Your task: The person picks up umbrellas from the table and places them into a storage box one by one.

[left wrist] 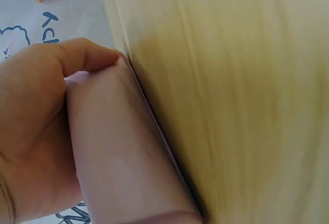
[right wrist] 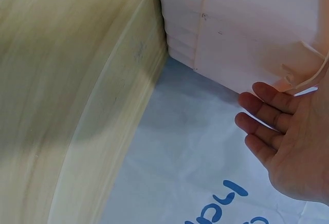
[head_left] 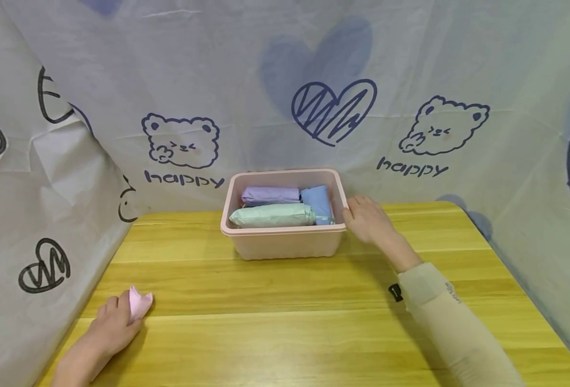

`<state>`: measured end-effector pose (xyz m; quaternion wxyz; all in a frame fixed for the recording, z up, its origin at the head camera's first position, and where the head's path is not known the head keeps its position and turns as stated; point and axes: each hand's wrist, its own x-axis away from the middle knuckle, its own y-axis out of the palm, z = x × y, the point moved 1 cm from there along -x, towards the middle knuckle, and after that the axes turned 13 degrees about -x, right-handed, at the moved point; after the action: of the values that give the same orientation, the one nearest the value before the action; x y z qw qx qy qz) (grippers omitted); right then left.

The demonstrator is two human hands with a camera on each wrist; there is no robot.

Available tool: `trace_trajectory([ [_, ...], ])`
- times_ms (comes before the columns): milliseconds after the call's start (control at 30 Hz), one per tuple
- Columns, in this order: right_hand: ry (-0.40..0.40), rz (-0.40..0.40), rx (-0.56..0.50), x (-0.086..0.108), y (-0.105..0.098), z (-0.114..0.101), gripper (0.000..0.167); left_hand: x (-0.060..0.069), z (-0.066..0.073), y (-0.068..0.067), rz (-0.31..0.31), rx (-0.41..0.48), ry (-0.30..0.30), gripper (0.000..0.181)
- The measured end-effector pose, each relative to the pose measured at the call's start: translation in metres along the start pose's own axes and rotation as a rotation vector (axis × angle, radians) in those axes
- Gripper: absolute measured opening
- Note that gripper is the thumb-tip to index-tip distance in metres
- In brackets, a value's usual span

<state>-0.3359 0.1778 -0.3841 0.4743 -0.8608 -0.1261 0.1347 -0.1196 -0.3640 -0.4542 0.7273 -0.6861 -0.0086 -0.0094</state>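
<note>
At the table's left side my left hand (head_left: 115,325) grips a smooth pink bundle (head_left: 139,303). In the left wrist view the pink bundle (left wrist: 128,147) looks long and rolled, lying against the tabletop, with the fingers curled over its end. My right hand (head_left: 369,219) is at the right rim of a pale pink plastic bin (head_left: 285,244). The right wrist view has its fingers (right wrist: 267,111) loosely extended beside the bin's handle; the thumb is hidden. Inside the bin lie a mint-green roll (head_left: 272,215), a lilac roll (head_left: 270,194) and a blue bundle (head_left: 317,203).
The bin stands at the back of the wood-grain table (head_left: 265,333), close to a printed white curtain (head_left: 260,70) that hangs behind and along both sides. A small black object (head_left: 395,292) shows beside the right sleeve (head_left: 454,322).
</note>
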Motion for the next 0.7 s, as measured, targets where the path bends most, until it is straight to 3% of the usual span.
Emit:
trace_trajectory([
  [133,0.002,0.003,-0.006,0.000,-0.001,0.000,0.052,-0.003,0.000,0.002,0.059,0.026,0.041,0.070],
  [300,0.009,0.004,-0.016,0.000,0.000,0.000,0.051,-0.010,0.004,-0.003,0.079,0.066,0.072,0.070],
  [567,0.015,0.007,-0.017,0.000,0.001,0.001,0.051,-0.024,0.021,-0.027,0.101,0.138,0.072,0.062],
  [700,0.010,0.012,-0.026,0.001,0.001,0.000,0.052,-0.031,0.034,-0.042,0.143,0.146,0.086,0.055],
])
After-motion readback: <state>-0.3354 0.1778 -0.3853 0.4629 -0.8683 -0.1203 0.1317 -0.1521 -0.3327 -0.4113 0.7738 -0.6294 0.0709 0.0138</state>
